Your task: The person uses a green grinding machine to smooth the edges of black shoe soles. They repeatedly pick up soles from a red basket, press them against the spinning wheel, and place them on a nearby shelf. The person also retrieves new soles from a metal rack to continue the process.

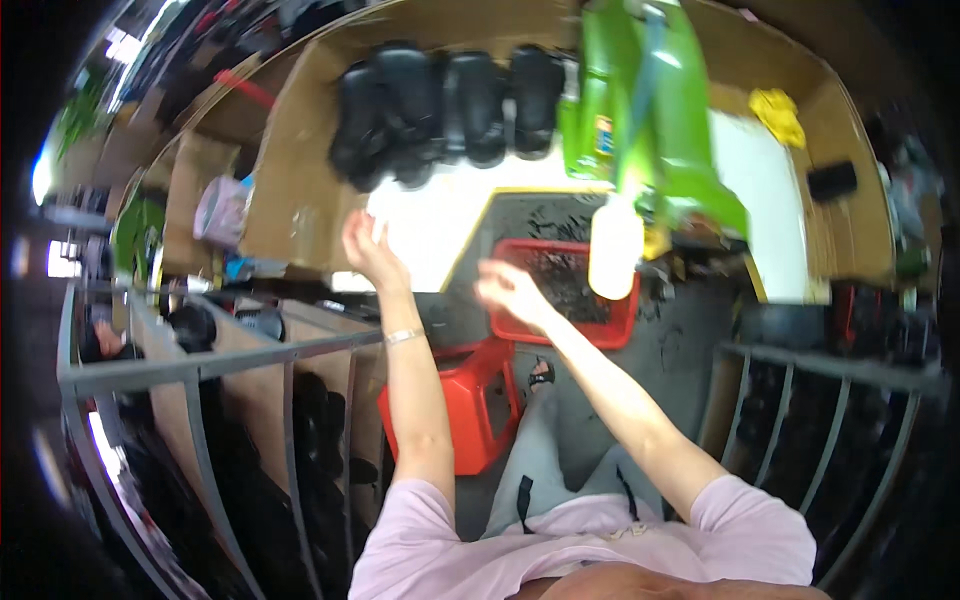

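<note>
My left hand (372, 252) is raised at the front left edge of the white tabletop (425, 225), its fingers apart and nothing in them. Just beyond it stands a row of black shoes or slippers (400, 110); blur hides their exact kind. My right hand (508, 290) is over the near left rim of a red plastic crate (625, 325), smeared by motion, and I cannot make out anything in it. To the right of that hand is the pale, rounded bright end (615, 248) of a green machine (680, 110).
Cardboard walls (285, 180) surround the tabletop. Dark scraps lie in the crate on the floor. A red stool (450, 410) stands before it. Metal racks (240, 360) with black items flank me on both sides. A yellow cloth (778, 117) and a black object (832, 181) are at the right.
</note>
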`<action>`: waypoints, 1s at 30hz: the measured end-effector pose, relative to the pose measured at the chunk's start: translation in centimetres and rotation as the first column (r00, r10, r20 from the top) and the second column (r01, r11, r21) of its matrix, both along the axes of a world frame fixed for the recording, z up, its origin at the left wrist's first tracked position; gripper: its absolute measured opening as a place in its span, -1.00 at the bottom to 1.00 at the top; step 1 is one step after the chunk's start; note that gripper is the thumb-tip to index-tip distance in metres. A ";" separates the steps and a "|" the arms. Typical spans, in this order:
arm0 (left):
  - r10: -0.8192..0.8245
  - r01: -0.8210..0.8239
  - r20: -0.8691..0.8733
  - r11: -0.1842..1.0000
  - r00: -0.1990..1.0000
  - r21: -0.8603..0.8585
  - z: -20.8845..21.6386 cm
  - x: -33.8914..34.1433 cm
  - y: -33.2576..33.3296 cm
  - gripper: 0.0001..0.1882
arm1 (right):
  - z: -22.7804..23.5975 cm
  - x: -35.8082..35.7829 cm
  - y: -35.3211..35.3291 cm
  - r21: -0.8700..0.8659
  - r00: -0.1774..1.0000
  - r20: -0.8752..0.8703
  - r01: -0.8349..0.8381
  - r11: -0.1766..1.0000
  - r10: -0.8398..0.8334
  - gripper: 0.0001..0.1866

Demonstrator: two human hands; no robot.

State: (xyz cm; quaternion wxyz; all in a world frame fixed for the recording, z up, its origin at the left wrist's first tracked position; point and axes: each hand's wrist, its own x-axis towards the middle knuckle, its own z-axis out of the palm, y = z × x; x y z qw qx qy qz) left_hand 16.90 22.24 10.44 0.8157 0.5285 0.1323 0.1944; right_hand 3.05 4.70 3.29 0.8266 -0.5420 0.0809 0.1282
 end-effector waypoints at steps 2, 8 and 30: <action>-0.056 0.065 -0.191 0.997 0.980 0.042 -6.1 -6.3 -4.9 -0.74 | -9.6 -9.5 -2.9 -0.150 0.939 -0.338 -0.117 0.982 0.060 -0.44; -0.627 0.728 -0.697 0.649 0.347 -0.220 -21.6 -38.5 -15.2 -0.82 | -18.9 -46.7 -16.0 -0.473 0.373 -0.821 -0.019 0.881 -0.433 -0.61; -0.832 0.683 -0.552 -0.370 0.058 0.630 -40.5 -67.8 -66.0 -0.22 | -31.5 -78.7 -45.4 -0.946 -0.295 -0.300 0.215 0.243 -0.907 -0.21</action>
